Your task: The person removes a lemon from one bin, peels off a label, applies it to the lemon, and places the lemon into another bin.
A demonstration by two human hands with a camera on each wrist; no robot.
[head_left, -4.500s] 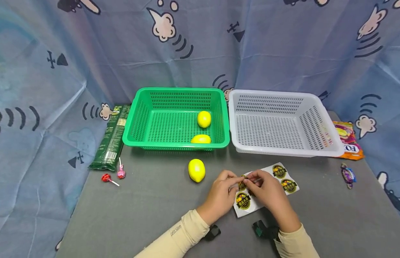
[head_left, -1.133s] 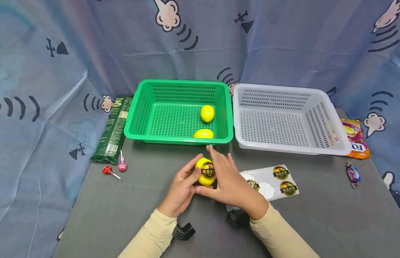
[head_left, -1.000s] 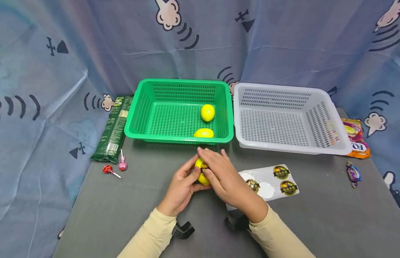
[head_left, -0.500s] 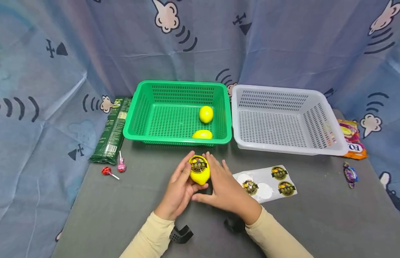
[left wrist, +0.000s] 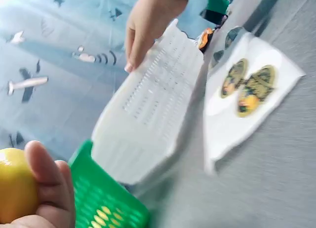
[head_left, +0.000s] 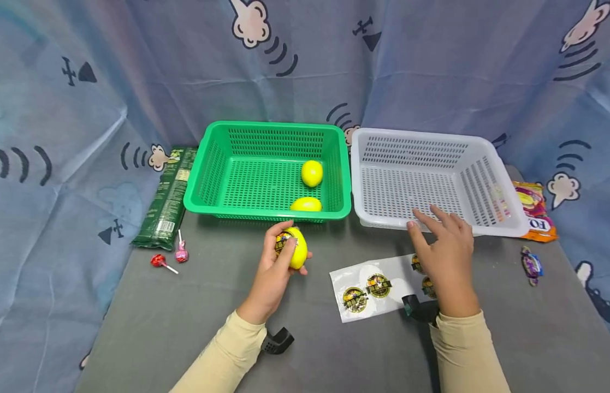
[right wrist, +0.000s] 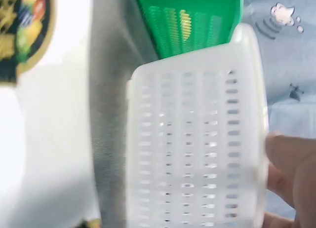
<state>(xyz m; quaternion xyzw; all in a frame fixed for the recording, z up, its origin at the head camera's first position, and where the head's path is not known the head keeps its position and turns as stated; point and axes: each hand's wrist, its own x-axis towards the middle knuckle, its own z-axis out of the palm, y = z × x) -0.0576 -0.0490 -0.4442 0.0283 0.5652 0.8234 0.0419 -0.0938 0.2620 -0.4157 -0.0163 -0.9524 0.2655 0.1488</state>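
Note:
My left hand (head_left: 266, 273) grips a yellow lemon (head_left: 299, 252) above the table, its thumb across the front. A round black-and-gold sticker (head_left: 283, 242) shows on the lemon's left side, partly covered by the thumb. In the left wrist view the lemon (left wrist: 16, 188) fills the lower left corner. My right hand (head_left: 444, 259) holds nothing; its spread fingers overlap the front rim of the white basket (head_left: 393, 222). In the right wrist view those fingers (right wrist: 291, 154) are right at the rim. Below this hand lies a white sticker sheet (head_left: 341, 281), partly hidden by it.
Two more lemons, one at the back (head_left: 312, 173) and one in front (head_left: 306, 204), lie in the green basket (head_left: 265, 210). A green packet (head_left: 164, 204) and two lollipops (head_left: 181, 252) are on the left. An orange snack bag (head_left: 538, 218) and a wrapped candy (head_left: 531, 266) are on the right.
The lemon on the table was picked up and now bears a sticker. My right hand has let go and moved right, over the sheet. My left hand has turned the lemon and shifted slightly left.

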